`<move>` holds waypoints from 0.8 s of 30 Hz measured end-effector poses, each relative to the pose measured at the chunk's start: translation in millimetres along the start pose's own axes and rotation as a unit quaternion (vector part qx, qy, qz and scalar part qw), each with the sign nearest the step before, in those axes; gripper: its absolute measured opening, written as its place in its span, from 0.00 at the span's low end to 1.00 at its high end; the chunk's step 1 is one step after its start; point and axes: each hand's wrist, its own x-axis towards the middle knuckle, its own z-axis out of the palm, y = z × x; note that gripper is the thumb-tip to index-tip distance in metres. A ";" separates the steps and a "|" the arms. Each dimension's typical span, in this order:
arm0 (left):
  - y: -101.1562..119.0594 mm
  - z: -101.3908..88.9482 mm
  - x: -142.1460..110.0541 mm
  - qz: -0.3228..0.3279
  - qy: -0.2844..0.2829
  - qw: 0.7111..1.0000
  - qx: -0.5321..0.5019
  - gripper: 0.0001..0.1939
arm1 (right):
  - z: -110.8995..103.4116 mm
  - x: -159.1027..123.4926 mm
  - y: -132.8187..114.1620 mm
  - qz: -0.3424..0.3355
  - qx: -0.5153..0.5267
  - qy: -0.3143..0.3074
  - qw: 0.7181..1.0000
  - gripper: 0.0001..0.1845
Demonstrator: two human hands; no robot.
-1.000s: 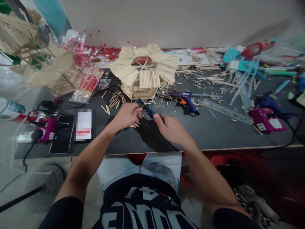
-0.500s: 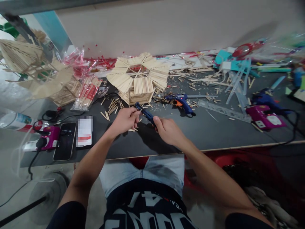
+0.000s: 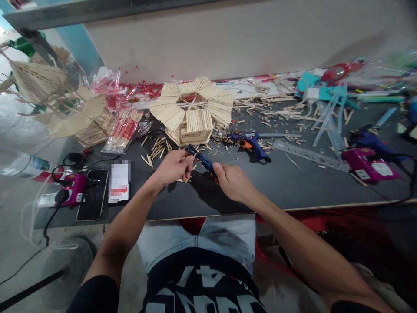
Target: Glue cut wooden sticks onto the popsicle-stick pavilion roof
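Right fingers [image 3: 220,171] wrapped around blue tool [image 3: 204,161] | left fingers [image 3: 186,164] curled, grip unclear | shirt [image 3: 197,261]: "4" legible | panel [image 3: 119,181]: pixelated

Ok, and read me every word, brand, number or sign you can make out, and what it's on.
"4", apparently: on the shirt; the larger letters nearer the picture's bottom are cut off, unreadable.
Container: label too blurred to read.
White panel: pixelated, unreadable.
Stick packet: red marks, too blurred to read.
Blue tool in the right hand: no readable marking.
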 end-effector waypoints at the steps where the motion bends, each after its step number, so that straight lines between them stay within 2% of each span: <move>1: 0.3 -0.3 -0.1 -0.004 -0.001 1.000 -0.002 0.17 | -0.1 0.0 0.0 0.001 -0.004 -0.004 1.000 0.33; 9: 1.4 -0.2 -0.2 -0.006 0.003 1.000 0.013 0.18 | 0.4 0.3 -1.7 0.000 -0.031 -0.001 1.000 0.33; 16: -0.4 -3.0 0.0 -0.006 0.011 1.000 0.001 0.14 | 2.7 4.7 -3.5 0.053 -0.112 0.014 0.992 0.33; 18: 1.6 -6.7 -3.2 -0.003 -0.008 1.000 0.020 0.12 | 2.6 3.4 -4.5 0.052 -0.129 0.007 0.990 0.31; 22: 7.1 -16.1 -12.0 -0.010 -0.112 0.991 0.076 0.08 | 3.6 -2.7 -3.3 0.044 -0.161 0.008 0.986 0.28; 24: 8.5 -19.0 -14.7 0.003 -0.133 0.987 0.086 0.06 | 6.4 -6.8 -0.2 0.040 -0.177 0.026 0.983 0.26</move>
